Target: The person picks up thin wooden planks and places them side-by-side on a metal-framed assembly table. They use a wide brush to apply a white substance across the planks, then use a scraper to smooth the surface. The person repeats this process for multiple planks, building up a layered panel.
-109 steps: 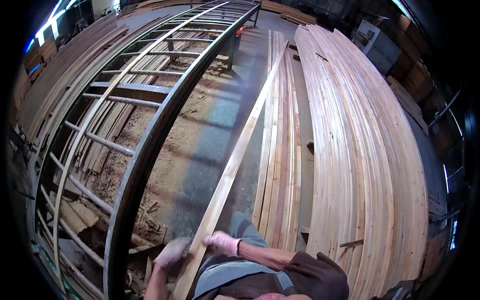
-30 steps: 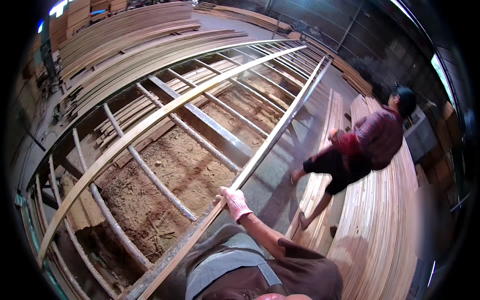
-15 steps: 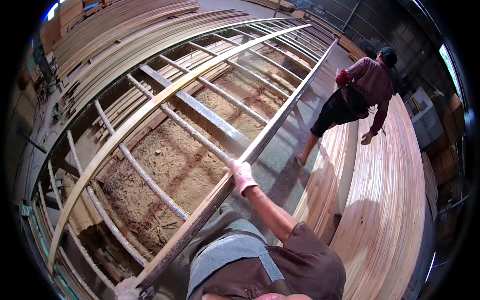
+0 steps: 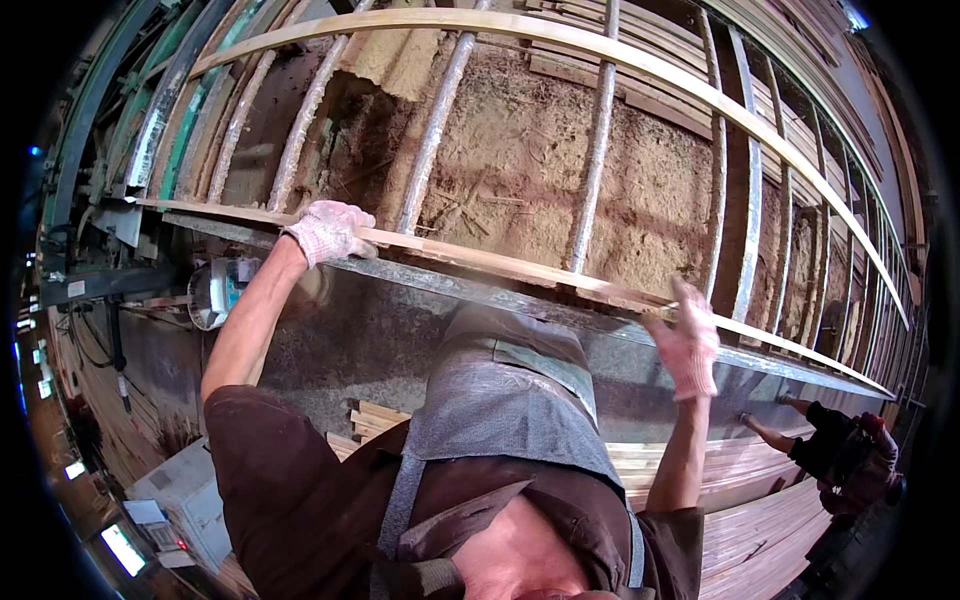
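Wooden strip [image 4: 480, 258] under both gloved hands

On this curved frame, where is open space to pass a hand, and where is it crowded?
Open gaps lie between the metal rungs, above the long wooden strip and below the upper strip. It is crowded at the strip itself, where the left hand and right hand rest on it, and among the stacked boards beside a co-worker.

A curved metal frame [image 4: 600, 150] spans sawdust-strewn ground [image 4: 520, 160], stacked boards [image 4: 760, 520] beside a co-worker [image 4: 850, 455]
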Demonstrator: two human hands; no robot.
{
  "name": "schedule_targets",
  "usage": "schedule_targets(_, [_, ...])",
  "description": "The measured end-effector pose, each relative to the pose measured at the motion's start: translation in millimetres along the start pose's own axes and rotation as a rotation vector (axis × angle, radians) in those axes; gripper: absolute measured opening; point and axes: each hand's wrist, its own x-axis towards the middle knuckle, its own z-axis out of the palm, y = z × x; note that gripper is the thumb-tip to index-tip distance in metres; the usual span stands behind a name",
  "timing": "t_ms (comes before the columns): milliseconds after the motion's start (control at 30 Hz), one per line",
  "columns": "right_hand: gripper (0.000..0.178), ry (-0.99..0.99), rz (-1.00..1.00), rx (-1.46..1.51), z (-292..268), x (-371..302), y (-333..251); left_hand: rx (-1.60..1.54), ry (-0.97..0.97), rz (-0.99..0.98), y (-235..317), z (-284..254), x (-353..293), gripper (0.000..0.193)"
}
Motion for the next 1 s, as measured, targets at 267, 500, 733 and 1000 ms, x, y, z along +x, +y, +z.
schedule_targets(267, [0.028,0.101,-0.133,-0.135,29.2,4.0,10.9,-0.225,0.652,0.474,145.4,-5.9,-37.3,0.068])
schedule_targets(500, [0.033,-0.005,-0.058,-0.145,19.9,-3.3,16.2,-0.364,0.906,0.559,215.4,23.1,6.6,0.068])
schedule_targets(733, [0.065,0.122,0.087,-0.154,-35.8,18.8,39.5,-0.165,0.911,0.220,152.3,17.1,31.1,0.084])
schedule_targets(1000, [0.067,0.100,0.237,-0.274,-46.1,-32.0,85.4,-0.177,0.697,0.292,153.5,12.4,51.2,0.072])
